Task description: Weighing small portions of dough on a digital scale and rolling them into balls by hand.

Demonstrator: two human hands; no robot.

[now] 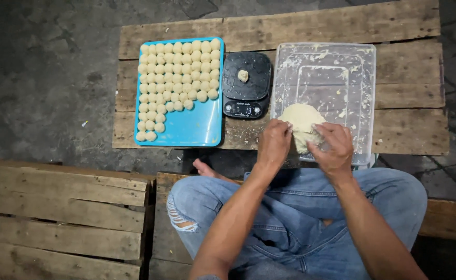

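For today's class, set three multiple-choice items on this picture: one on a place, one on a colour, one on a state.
1. Where does the scale stand?
A. between the tray and the tub
B. on the floor
C. inside the tub

2. What colour is the tray?
A. red
B. blue
C. white

3. What is on the scale?
A. nothing
B. a heap of balls
C. one small dough ball

Answers:
1 A: the scale sits on the wooden pallet with the tray on one side and the tub on the other.
2 B: its bare lower part shows blue.
3 C: a single ball lies on the black plate, while the left hand and right hand grip the dough lump.
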